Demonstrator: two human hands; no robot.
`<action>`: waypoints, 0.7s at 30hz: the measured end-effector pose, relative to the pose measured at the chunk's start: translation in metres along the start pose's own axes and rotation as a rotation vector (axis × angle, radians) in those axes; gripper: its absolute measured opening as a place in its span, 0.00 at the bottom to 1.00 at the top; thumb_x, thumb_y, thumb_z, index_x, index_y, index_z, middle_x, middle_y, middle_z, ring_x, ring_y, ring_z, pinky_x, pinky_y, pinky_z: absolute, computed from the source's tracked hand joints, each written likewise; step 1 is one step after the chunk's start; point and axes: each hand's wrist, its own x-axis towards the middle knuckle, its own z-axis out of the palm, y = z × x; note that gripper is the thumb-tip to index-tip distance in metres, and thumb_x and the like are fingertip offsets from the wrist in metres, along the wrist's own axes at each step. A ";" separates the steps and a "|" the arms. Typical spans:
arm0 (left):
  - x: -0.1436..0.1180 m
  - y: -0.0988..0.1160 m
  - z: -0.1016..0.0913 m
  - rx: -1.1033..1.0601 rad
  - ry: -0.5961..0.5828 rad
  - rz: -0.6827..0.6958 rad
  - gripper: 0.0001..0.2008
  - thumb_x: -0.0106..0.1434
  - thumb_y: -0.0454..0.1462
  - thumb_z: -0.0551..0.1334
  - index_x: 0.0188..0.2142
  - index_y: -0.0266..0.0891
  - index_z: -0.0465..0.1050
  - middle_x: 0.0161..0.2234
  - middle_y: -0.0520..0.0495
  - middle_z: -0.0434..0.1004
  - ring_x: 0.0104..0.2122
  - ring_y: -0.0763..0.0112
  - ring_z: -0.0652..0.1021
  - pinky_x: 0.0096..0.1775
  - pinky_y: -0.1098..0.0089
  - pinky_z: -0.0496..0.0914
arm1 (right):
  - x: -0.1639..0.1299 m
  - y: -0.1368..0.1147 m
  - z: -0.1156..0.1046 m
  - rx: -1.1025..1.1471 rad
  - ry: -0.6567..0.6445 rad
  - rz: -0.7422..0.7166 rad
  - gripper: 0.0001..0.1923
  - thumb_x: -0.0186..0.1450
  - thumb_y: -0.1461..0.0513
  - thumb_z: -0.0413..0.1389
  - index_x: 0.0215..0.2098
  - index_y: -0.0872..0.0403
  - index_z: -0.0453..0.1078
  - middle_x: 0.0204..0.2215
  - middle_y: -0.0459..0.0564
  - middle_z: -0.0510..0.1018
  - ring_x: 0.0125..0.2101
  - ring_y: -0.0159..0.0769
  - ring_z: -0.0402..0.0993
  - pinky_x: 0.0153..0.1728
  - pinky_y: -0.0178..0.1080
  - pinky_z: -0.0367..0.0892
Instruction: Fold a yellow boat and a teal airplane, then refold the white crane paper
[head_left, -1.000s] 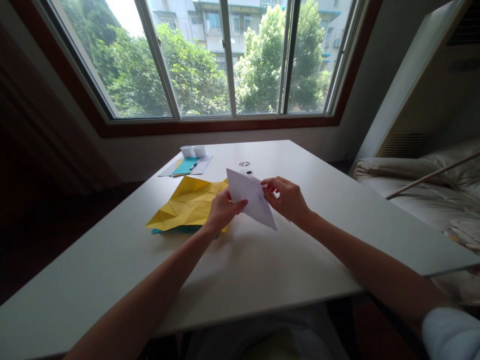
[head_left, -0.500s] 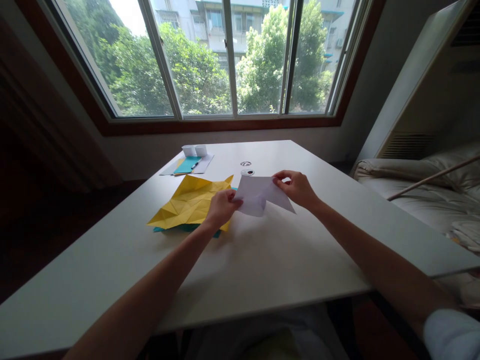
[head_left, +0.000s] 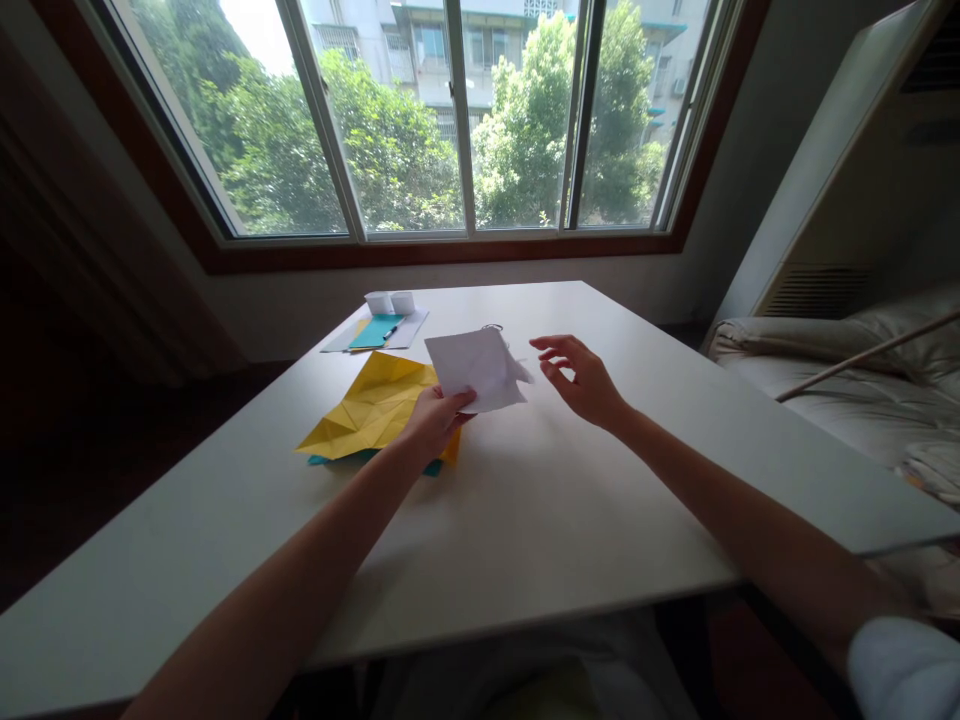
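Observation:
A folded sheet of white paper is pinched by its near edge between the thumb and fingers of my left hand. The paper is tilted above the table, and a loose flap sticks out on its right side. My right hand hovers just right of the paper, apart from it, with fingers spread and nothing in them. Under and left of my left hand lies a creased yellow sheet of paper, on top of a teal sheet that shows only at its edges.
The white table reaches toward the window. At its far left are teal paper with a pen on it, white sheets and two small white containers. A pale couch stands to the right.
My right hand has let go of the white paper and opened. My left hand has turned the paper, raising it and bringing it slightly left.

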 end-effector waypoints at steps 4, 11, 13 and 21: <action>0.000 -0.001 -0.001 0.012 -0.127 -0.021 0.13 0.45 0.26 0.66 0.32 0.33 0.72 0.35 0.42 0.76 0.32 0.69 0.77 0.33 0.73 0.73 | -0.001 0.012 -0.001 -0.166 -0.098 -0.166 0.20 0.60 0.61 0.54 0.52 0.53 0.63 0.48 0.56 0.70 0.47 0.41 0.68 0.44 0.46 0.67; -0.009 0.006 0.007 -0.056 -0.138 -0.154 0.08 0.50 0.27 0.62 0.32 0.35 0.69 0.32 0.44 0.75 0.28 0.72 0.77 0.32 0.75 0.73 | -0.001 0.012 0.000 -0.209 -0.102 -0.081 0.08 0.62 0.59 0.52 0.35 0.53 0.72 0.32 0.49 0.78 0.33 0.36 0.74 0.37 0.39 0.68; -0.008 0.010 0.007 -0.169 -0.061 -0.172 0.06 0.53 0.30 0.61 0.32 0.37 0.66 0.33 0.43 0.74 0.30 0.71 0.78 0.32 0.74 0.73 | -0.001 0.009 0.000 -0.212 -0.042 0.002 0.09 0.62 0.58 0.52 0.33 0.53 0.73 0.29 0.48 0.78 0.29 0.34 0.73 0.33 0.37 0.67; -0.015 0.015 0.013 -0.149 0.002 0.115 0.18 0.50 0.45 0.66 0.31 0.40 0.59 0.31 0.52 0.65 0.27 0.73 0.77 0.28 0.74 0.71 | 0.001 0.004 0.004 -0.174 0.161 0.262 0.11 0.58 0.55 0.55 0.29 0.54 0.72 0.20 0.45 0.75 0.21 0.31 0.70 0.25 0.34 0.66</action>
